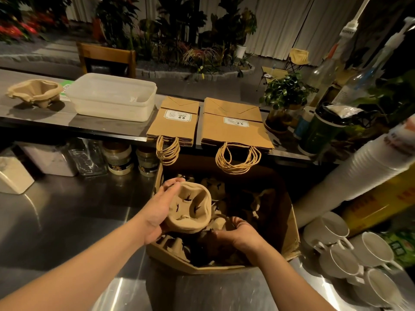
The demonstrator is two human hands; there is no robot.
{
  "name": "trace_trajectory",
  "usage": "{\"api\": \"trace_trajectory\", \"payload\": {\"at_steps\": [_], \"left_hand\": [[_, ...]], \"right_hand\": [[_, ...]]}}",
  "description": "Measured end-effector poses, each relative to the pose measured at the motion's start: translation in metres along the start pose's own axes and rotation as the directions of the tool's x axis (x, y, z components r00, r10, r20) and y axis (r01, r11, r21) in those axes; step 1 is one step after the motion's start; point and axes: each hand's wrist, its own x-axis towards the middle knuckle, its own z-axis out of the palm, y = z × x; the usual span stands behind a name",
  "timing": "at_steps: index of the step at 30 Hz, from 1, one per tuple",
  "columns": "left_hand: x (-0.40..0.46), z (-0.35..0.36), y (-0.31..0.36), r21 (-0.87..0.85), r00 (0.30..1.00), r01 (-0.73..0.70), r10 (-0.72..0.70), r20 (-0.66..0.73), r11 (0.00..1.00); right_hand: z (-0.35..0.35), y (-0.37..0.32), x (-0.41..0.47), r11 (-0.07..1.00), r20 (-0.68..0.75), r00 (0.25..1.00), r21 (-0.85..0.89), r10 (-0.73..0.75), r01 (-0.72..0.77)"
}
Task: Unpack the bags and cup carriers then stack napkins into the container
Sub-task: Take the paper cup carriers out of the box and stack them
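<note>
On the raised counter at far left we see a stack of moulded brown pulp cup carriers (36,92), just beside it a translucent rectangular plastic container (112,96), then two flat piles of brown paper bags with twisted handles (174,122) (234,126). Lower down, our left hand (157,212) grasps a four-cup pulp carrier stack (190,209) above the open cardboard box (292,225) of more carriers, while our right hand (238,234) curls its fingers around carriers inside the box. At right, white ceramic cups (336,248) lie on the steel worktop.
</note>
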Motion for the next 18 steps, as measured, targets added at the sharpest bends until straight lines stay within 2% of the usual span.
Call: {"api": "trace_trajectory", "payload": {"at_steps": [2, 4, 7, 12, 14, 16, 18], "left_hand": [[0.001, 0.0, 0.006, 0.074, 1.0, 0.019, -0.019, -0.002, 0.997], [0.0, 0.001, 0.01, 0.142, 1.0, 0.016, -0.018, 0.016, 0.99], [0.002, 0.002, 0.011, 0.237, 1.0, -0.006, 0.003, 0.015, 0.972], [0.005, 0.0, 0.009, 0.251, 1.0, 0.016, -0.02, 0.012, 0.968], [0.002, 0.001, 0.007, 0.312, 0.999, 0.024, -0.037, 0.038, 0.95], [0.002, 0.0, 0.005, 0.364, 0.994, 0.05, -0.081, 0.07, 0.93], [0.001, -0.002, 0.008, 0.397, 0.99, 0.077, -0.118, 0.08, 0.914]], "right_hand": [[-0.003, -0.005, -0.007, 0.993, -0.022, 0.998, 0.098, -0.064, 0.066], [-0.004, -0.011, -0.013, 0.984, -0.074, 0.989, 0.117, -0.128, 0.136], [-0.004, -0.015, -0.021, 0.967, -0.154, 0.956, 0.02, -0.248, 0.254], [0.0, -0.019, -0.038, 0.876, -0.238, 0.843, -0.126, -0.482, 0.465], [0.001, -0.016, -0.039, 0.78, -0.211, 0.765, -0.334, -0.609, 0.529], [0.003, -0.016, -0.041, 0.597, -0.106, 0.653, -0.534, -0.75, 0.599], [0.004, -0.018, -0.043, 0.455, 0.016, 0.614, -0.657, -0.789, 0.602]]}}
